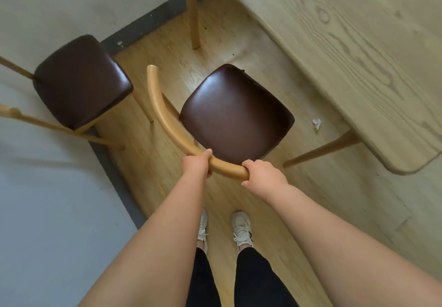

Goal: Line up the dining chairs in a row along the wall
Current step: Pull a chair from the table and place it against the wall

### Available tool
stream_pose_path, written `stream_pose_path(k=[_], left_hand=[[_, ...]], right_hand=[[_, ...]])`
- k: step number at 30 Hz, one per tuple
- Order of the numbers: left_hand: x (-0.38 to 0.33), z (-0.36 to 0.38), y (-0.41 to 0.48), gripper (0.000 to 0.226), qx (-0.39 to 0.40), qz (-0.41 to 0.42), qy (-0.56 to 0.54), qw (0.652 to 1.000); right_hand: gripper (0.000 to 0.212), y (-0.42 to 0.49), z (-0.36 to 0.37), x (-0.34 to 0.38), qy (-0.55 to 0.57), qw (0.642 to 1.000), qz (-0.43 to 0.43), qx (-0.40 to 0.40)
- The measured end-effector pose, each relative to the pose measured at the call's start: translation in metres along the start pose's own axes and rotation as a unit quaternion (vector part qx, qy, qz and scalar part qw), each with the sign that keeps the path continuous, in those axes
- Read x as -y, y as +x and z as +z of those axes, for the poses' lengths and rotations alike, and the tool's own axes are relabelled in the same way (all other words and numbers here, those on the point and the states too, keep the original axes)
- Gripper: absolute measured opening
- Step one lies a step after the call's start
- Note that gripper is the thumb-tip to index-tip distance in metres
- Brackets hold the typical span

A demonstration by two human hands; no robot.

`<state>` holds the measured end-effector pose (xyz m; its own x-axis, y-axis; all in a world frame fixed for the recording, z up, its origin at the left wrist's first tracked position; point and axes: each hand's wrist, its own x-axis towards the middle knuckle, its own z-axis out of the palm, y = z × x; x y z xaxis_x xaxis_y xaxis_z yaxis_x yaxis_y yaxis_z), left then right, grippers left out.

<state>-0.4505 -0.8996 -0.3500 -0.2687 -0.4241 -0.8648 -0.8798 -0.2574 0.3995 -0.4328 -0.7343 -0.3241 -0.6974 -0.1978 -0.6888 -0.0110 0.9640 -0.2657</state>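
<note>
A dining chair with a dark brown padded seat (235,115) and a curved light-wood backrest rail (159,105) stands in front of me. My left hand (197,163) grips the rail near its middle. My right hand (262,175) grips the rail's right end. A second chair of the same kind, with a brown seat (81,82), stands at the left against the pale wall (59,3), its wooden back at the frame's left edge.
A large light-wood table (346,43) fills the upper right, with one leg (192,10) at the top and another (323,149) near the held chair. A crumpled white scrap (317,123) lies on the wood floor. My white shoes (241,227) are below.
</note>
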Motion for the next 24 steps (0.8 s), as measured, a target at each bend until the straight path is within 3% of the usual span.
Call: stream_pose_path(k=[7,24], left_hand=[[0.008,0.004,-0.001,0.022,0.008,-0.005,-0.064,0.998],[0.062,-0.122,0.0,0.027,-0.038,-0.002,-0.118,0.992]], right_hand=[[0.042,0.01,0.0,-0.006,-0.014,0.999,-0.032,0.019],[0.046,-0.027,0.062,0.092,-0.039,0.99,-0.106,0.087]])
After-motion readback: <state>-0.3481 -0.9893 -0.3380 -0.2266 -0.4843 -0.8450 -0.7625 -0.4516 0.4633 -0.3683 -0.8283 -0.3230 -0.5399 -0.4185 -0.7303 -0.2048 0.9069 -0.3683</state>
